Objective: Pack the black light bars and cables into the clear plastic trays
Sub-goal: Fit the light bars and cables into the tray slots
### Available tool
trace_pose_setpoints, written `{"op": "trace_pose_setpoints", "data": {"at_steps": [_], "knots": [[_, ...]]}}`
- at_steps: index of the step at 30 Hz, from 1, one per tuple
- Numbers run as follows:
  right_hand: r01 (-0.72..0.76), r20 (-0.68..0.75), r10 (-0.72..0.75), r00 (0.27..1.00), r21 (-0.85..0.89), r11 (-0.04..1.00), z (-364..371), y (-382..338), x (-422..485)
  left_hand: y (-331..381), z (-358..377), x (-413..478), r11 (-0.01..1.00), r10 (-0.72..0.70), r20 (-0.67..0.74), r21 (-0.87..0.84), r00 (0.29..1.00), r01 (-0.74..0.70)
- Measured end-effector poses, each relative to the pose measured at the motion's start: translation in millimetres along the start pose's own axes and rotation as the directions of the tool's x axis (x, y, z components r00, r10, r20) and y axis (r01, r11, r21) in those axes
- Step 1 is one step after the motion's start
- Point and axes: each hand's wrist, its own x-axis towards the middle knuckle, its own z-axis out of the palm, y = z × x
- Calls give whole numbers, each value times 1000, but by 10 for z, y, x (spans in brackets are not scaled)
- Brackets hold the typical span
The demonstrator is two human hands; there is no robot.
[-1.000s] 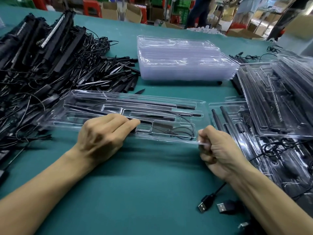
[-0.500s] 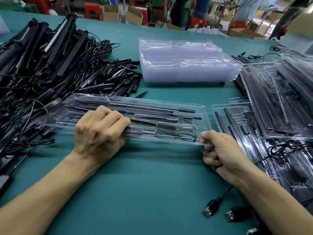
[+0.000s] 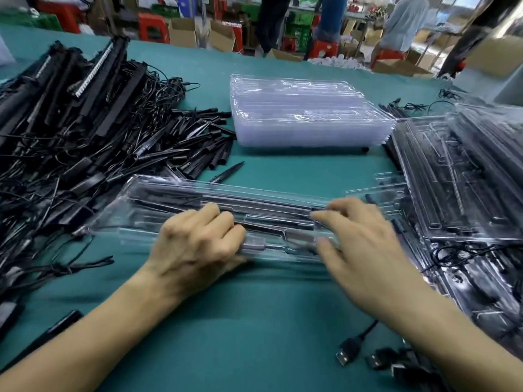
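A clear plastic tray (image 3: 169, 198) lies on the green table in front of me, with black light bars and a coiled cable seated in its slots. My left hand (image 3: 198, 247) has its fingers curled over the tray's near edge at the middle, thumb under the rim. My right hand (image 3: 359, 244) is blurred and hovers over the tray's right end, its fingers stretched out and spread, fingertips at the tray's surface. A big tangled heap of loose black light bars and cables (image 3: 73, 128) fills the left side of the table.
A stack of empty clear trays (image 3: 305, 114) stands at the back centre. Filled trays (image 3: 458, 179) are piled along the right edge. USB plugs (image 3: 346, 355) lie near my right forearm. A loose black bar (image 3: 226, 172) sits behind the tray. People and boxes stand beyond the table.
My right hand has let go of the tray's right corner, opened its fingers and moved left over the tray. My left hand has stayed on the near edge.
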Motion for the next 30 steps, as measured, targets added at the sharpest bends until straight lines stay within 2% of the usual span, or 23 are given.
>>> {"op": "trace_pose_setpoints", "data": {"at_steps": [2,4,6,8,12,17,20,22,26,28,30], "knots": [[115,186,-138,973,128,985,44,-211,57,57,1,-14,994,86,51,-72,995,-82],[210,279,-227,933,90,974,145,-341,158,36,9,-2,984,110,71,-145,991,-99],[228,280,-225,933,23,973,219,-426,249,-8,1,-36,972,95,107,-222,990,-69],[187,281,-192,940,44,981,248,-459,318,-52,-20,-45,942,49,138,-336,989,0],[175,290,-193,937,89,981,252,-493,409,-228,43,-40,803,-66,175,-575,982,157],[193,278,-205,938,70,979,286,-503,444,-294,93,-62,648,-179,287,-685,941,332],[212,302,-230,925,91,973,294,-487,487,-367,60,-61,572,-143,391,-717,909,398],[190,334,-229,914,147,971,280,-456,535,-392,38,-47,572,-116,430,-708,895,414],[-7,437,-143,888,324,946,218,-396,666,-390,4,-60,531,-133,472,-709,871,465],[-73,489,-108,865,337,939,204,-412,754,-389,8,-61,492,-149,494,-715,857,497],[-88,533,-84,842,288,954,204,-466,847,-372,34,-37,505,-181,504,-689,845,520]]}}
